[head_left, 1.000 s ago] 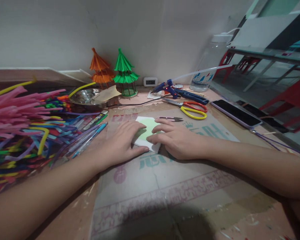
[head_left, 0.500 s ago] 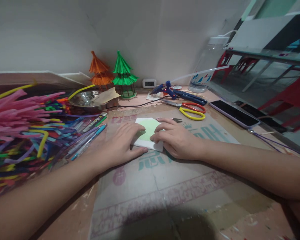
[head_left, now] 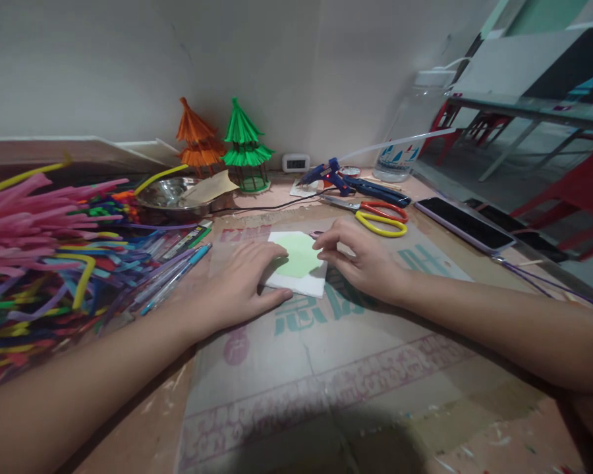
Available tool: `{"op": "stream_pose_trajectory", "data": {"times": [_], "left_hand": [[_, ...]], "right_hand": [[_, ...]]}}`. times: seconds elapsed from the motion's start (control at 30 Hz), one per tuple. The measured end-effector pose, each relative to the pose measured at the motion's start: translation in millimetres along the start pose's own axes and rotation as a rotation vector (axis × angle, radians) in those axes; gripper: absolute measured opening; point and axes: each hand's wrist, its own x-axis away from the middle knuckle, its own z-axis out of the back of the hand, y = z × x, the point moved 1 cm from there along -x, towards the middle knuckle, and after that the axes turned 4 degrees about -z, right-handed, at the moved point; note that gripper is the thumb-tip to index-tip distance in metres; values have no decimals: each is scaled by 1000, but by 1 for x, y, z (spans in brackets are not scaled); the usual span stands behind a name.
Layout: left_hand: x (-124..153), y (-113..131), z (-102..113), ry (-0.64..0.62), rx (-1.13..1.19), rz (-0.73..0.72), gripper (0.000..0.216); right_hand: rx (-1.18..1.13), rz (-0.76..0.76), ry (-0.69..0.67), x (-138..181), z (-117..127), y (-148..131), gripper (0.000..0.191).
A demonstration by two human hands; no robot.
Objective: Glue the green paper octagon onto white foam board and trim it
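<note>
A light green paper piece [head_left: 299,257] with angled corners lies on a white square board [head_left: 306,286] that looks like foam. My left hand [head_left: 247,273] rests flat on the left of them, fingers stretched; one fingertip touches the green paper's left edge and the thumb lies along the board's front. At the right edge, my right hand [head_left: 358,257] has its fingers bent, with the tips brought together close to the green paper's right corner. Whether they grip anything is too small to tell. Behind this hand the tip of a dark tool [head_left: 316,234] shows.
Pipe cleaners [head_left: 34,224] and pens [head_left: 178,276] cover the left. Behind stand a metal bowl [head_left: 163,194], orange [head_left: 197,141] and green [head_left: 247,145] pagoda-like models, and a glue gun [head_left: 329,174]. Scissors [head_left: 380,220], a phone [head_left: 464,224] and a bottle [head_left: 400,131] are at right.
My right hand has pulled back to the right off the green paper, its fingers drawn together, uncovering more of the paper and board. My left hand has stayed in place.
</note>
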Motion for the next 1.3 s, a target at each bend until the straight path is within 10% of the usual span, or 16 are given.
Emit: {"op": "stream_pose_trajectory", "data": {"times": [0.6, 0.93, 1.3], "left_hand": [[1, -1, -1, 15, 7, -8, 48], [1, 0, 1, 15, -13, -5, 48], [1, -1, 0, 13, -13, -7, 46]], "right_hand": [[-137, -274, -60, -2, -3, 4, 15], [15, 158, -259, -1, 2, 14, 31], [244, 292, -342, -3, 2, 3, 27]]}}
